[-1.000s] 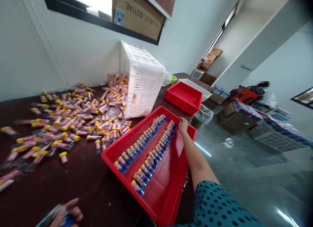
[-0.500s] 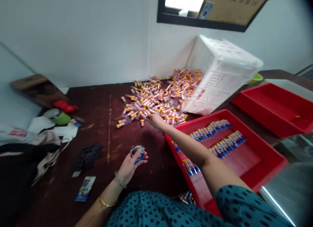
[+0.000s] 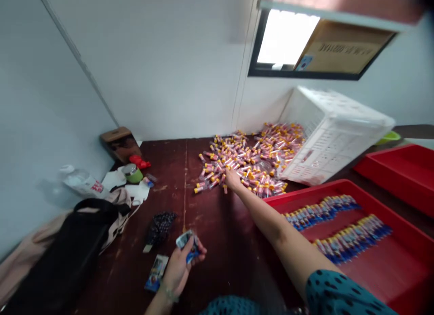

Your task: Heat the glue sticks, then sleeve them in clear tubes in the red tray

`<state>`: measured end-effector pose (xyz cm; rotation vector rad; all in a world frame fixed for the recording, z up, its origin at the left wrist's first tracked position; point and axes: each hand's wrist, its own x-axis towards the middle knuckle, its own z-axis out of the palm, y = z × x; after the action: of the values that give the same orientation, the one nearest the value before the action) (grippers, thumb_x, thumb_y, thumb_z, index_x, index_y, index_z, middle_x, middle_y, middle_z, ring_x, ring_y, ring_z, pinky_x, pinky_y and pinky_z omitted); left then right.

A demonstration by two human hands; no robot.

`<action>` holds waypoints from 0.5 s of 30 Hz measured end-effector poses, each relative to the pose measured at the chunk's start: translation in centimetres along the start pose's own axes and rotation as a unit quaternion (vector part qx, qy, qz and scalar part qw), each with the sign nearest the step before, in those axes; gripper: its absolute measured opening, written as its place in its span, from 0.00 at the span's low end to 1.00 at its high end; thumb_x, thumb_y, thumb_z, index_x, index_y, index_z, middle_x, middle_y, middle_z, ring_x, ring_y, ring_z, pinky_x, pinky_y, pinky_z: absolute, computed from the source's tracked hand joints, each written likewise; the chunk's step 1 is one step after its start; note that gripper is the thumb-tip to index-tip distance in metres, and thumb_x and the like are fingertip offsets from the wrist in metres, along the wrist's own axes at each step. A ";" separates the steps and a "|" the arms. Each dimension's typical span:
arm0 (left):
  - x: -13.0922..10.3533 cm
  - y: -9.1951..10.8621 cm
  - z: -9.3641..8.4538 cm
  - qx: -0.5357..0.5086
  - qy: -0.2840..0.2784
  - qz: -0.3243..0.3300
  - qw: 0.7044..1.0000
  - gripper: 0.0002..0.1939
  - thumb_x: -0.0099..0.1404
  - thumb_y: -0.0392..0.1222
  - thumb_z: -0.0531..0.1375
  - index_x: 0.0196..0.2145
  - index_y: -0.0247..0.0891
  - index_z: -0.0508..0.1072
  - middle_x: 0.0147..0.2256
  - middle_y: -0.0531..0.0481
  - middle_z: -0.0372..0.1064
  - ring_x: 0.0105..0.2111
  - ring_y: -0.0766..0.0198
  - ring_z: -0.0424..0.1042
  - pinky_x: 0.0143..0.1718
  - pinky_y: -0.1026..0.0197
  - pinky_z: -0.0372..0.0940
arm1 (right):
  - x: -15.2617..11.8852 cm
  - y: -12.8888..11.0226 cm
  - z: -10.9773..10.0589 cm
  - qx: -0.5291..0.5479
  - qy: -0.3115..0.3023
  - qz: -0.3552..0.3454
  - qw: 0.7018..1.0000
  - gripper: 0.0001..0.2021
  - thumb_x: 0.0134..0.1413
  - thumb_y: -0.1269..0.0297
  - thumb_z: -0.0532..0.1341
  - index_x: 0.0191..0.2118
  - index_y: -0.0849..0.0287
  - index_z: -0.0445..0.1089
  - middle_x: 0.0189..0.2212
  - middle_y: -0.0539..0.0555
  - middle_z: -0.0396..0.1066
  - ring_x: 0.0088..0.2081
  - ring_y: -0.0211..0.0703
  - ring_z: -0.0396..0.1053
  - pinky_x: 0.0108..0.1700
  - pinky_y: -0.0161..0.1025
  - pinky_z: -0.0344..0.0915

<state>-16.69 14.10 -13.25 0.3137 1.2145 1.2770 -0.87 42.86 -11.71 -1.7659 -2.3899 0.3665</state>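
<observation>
My left hand (image 3: 183, 260) is closed around a small stack of blue printed plastic packets (image 3: 191, 248), thumb on top, above the dark table. My right hand (image 3: 232, 180) reaches to the near edge of a heap of small pink tubes with yellow caps (image 3: 244, 159); its fingertips are blurred and partly hidden, so a grip does not show. Another blue printed packet (image 3: 156, 273) lies flat on the table, left of my left hand. In a red tray (image 3: 389, 265) at the right, packets with yellow tops and blue bottoms (image 3: 352, 238) lie in rows.
Behind the heap a white perforated crate (image 3: 328, 143) leans on its side. A second red tray (image 3: 403, 175) stands at the far right. On the left are a black bag (image 3: 64, 260), a plastic bottle (image 3: 81, 181), a green cup (image 3: 132, 173) and a dark patterned bundle (image 3: 161, 229).
The view has swung left and up, so everything sits farther right and lower. My right hand stays at the heap's near edge; my left hand still holds the packets.
</observation>
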 end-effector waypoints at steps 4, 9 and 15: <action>1.5 -1.4 -1.3 0.051 0.067 0.043 0.996 0.18 0.41 0.50 0.75 0.27 0.37 0.77 0.24 0.49 0.75 0.27 0.60 0.75 0.23 0.65 0.67 | -3.4 -0.9 -3.2 0.123 0.001 -0.017 0.992 0.14 0.63 0.72 0.50 0.47 0.67 0.71 0.38 0.60 0.74 0.36 0.42 0.71 0.36 0.35 0.65; 3.9 -2.5 -0.1 0.010 0.062 0.061 0.996 0.22 0.31 0.42 0.77 0.25 0.41 0.74 0.22 0.53 0.74 0.26 0.56 0.76 0.28 0.59 0.71 | -14.2 -4.0 0.8 0.341 -0.154 -0.151 0.915 0.12 0.49 0.57 0.68 0.36 0.60 0.77 0.27 0.47 0.74 0.26 0.33 0.68 0.28 0.28 0.62; 0.3 -1.6 2.7 0.069 -0.078 0.040 0.994 0.20 0.43 0.48 0.74 0.32 0.36 0.78 0.27 0.49 0.76 0.29 0.57 0.76 0.30 0.59 0.71 | -20.6 -3.3 2.4 0.492 -0.124 -0.100 0.856 0.18 0.48 0.50 0.68 0.28 0.64 0.73 0.23 0.48 0.70 0.25 0.33 0.62 0.26 0.30 0.57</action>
<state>-13.66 14.90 -13.54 0.5580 1.1678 1.2155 1.62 22.04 -12.58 -1.0049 -1.8605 1.5177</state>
